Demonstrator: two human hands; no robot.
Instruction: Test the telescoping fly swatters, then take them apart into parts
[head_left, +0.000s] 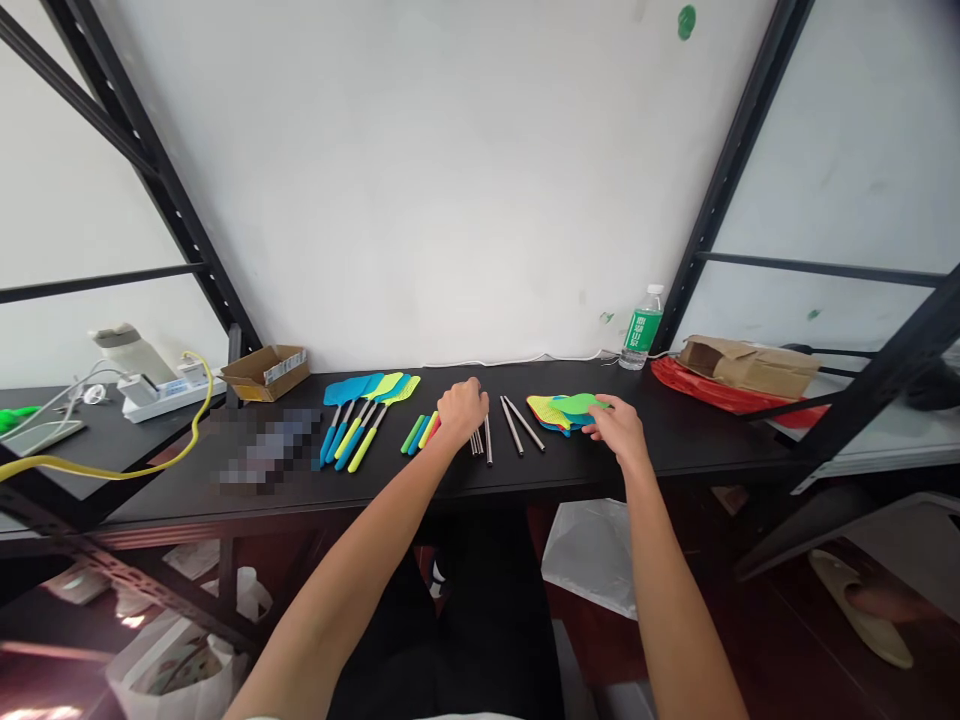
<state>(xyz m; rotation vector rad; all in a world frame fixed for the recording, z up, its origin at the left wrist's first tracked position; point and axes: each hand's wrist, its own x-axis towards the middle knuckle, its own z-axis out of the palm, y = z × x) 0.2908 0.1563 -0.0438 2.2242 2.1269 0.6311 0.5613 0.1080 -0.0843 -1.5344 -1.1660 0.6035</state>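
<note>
My right hand (619, 430) pinches a flat green fly swatter head (577, 404) by its right end, above a small pile of yellow, red and blue swatter heads (549, 412). My left hand (463, 408) is closed over the table, fingers curled down, so what it grips is hidden. Below and beside it lie several thin metal rods (489, 440); two more rods (513, 428) rest apart to the right. Coloured handle grips (415, 434) in green, blue, yellow and red lie left of that hand, partly covered by it. Further left, several assembled blue and yellow-green swatters (366, 420) lie side by side.
An open cardboard box (267, 372) stands at the back left, near a white power strip (169, 392) and a yellow cable (196, 430). At the back right are a water bottle (643, 328) and brown packaging (750, 366) on red plastic. Black shelf posts flank the table.
</note>
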